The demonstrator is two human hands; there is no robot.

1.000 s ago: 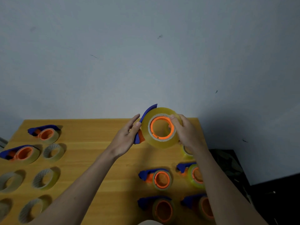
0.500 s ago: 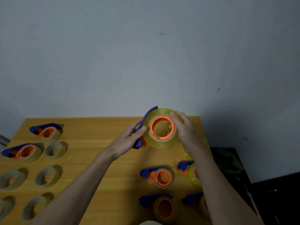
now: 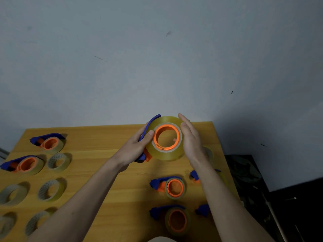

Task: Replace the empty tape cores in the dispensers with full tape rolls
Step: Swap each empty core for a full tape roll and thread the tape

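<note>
Above counter (image 3: 122, 137), left hand (image 3: 134, 147) grips dispenser (image 3: 148, 124). Right hand (image 3: 190, 138), fingers now straightened, touches tape roll (image 3: 166, 154); no writing legible.

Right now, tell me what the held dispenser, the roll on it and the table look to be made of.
Dispenser: likely moulded plastic, matte blue frame, with an orange hub of even, saturated colour.
Tape roll: clear yellowish film, glossy, translucent at its rim.
Table: wood or wood laminate, smooth with straight grain lines; which one cannot be told.
</note>
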